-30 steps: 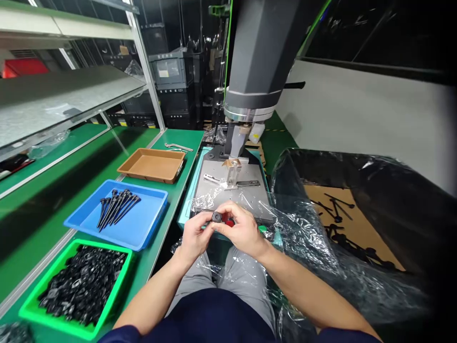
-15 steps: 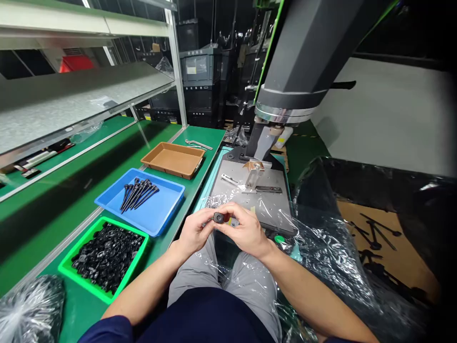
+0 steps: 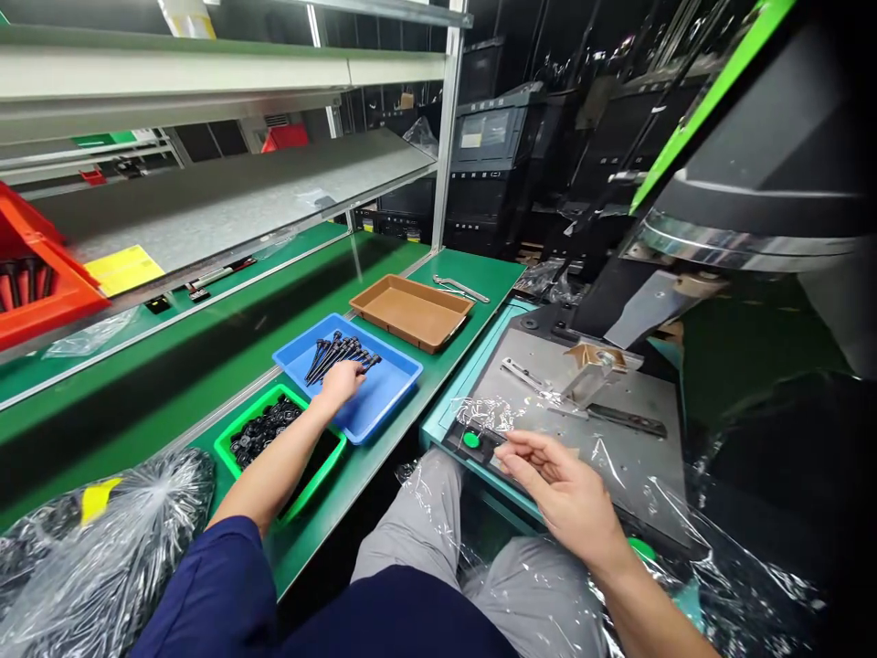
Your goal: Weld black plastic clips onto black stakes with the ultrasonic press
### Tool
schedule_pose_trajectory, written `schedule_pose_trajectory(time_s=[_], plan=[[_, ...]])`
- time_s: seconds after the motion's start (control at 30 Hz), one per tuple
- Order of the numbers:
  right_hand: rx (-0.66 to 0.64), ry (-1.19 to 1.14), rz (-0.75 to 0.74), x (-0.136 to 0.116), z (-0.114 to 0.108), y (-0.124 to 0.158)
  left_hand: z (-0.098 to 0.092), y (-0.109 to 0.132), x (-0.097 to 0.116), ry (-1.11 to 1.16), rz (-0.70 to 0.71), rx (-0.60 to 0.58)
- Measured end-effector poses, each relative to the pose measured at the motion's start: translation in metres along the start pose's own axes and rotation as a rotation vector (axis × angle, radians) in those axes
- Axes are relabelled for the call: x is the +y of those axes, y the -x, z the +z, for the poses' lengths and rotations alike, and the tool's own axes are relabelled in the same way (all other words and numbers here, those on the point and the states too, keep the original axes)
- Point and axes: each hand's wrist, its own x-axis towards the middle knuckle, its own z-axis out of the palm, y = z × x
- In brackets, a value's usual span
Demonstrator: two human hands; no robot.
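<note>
My left hand (image 3: pixel 343 379) is over the blue tray (image 3: pixel 380 404), its fingers closed at the near side of a pile of thin black rods with wide heads (image 3: pixel 332 352). It appears to pinch one of these rods; the fingertips are partly hidden. My right hand (image 3: pixel 565 498) hovers above the front edge of the machine's metal plate (image 3: pixel 524 366). Its fingers are loosely curled, the thumb apart from the forefinger, and nothing shows between them. A green bin (image 3: pixel 322 475) of small black plastic parts (image 3: pixel 264 429) stands beneath my left forearm.
A brown tray (image 3: pixel 411 315) and a wrench (image 3: pixel 462 289) lie farther back on the green bench. The machine head (image 3: pixel 754 228) hangs over a metal fixture (image 3: pixel 593 370). Green buttons (image 3: pixel 471 440) sit at the plate's front. A plastic bag (image 3: pixel 157 521) lies at left.
My hands have parted from the black part they held together. The left has reached into the blue tray; the right stays near the machine with looser fingers. The view has turned left.
</note>
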Motion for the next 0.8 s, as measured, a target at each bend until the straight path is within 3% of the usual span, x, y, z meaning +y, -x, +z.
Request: schedule_pose_trajectory(time_s=[0.23,0.5,0.67,0.8], plan=[[-0.039,0.001,0.080,0.004,0.002,0.009,0.000,-0.038,-0.026,-0.031,-0.072,0.046],[-0.054,0.042,0.242,0.024,-0.004,0.023,0.001,-0.054,-0.036,-0.054,-0.136,0.013],[0.005,0.082,0.339,0.031,-0.015,0.036,-0.017,-0.026,-0.055,-0.058,-0.165,-0.007],[0.110,0.101,0.397,0.043,-0.030,0.054,-0.032,0.034,-0.079,-0.002,-0.115,-0.158]])
